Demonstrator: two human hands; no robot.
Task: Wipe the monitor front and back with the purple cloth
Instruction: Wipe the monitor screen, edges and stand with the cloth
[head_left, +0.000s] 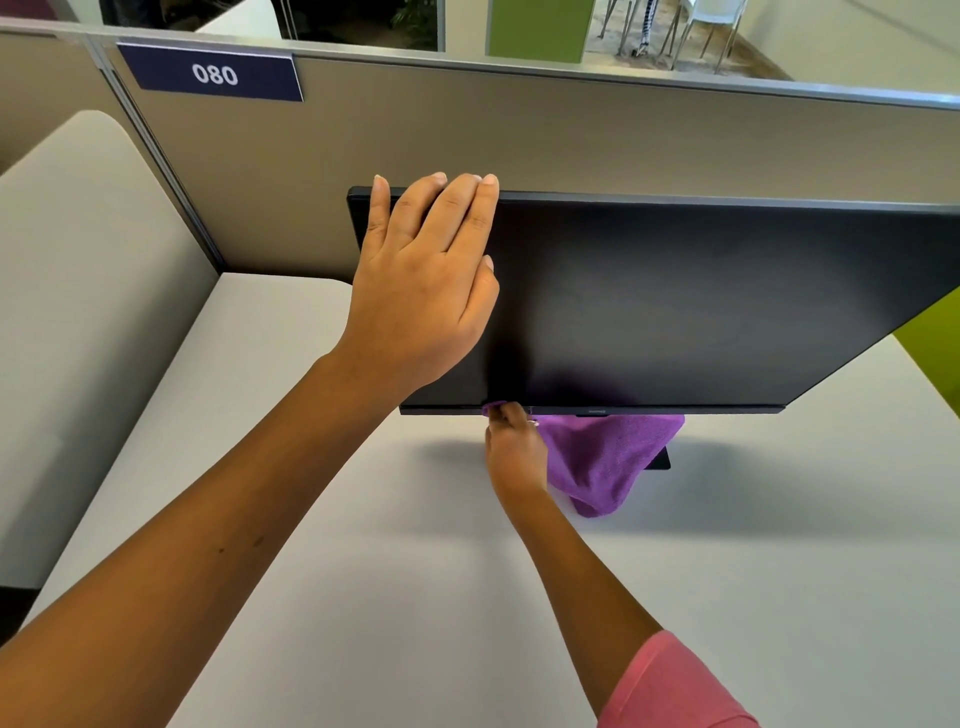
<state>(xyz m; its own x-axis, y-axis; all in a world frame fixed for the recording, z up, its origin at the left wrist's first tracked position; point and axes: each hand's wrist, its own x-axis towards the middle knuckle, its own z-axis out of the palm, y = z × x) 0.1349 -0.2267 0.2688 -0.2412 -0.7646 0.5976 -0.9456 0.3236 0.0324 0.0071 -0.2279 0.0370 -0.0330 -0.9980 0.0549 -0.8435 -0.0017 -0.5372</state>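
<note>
Purple cloth is hanging from the pinching right hand under the monitor; left hand is lying flat, fingers spread, gripping nothing.

white desk against beige cubicle partition, navy "080" plate top left, white chairs beyond, green panel.

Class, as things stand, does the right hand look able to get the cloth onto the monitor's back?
Probably yes: the right hand holds the purple cloth at the monitor's bottom edge, with open space beneath; the left hand steadies the top corner.
</note>
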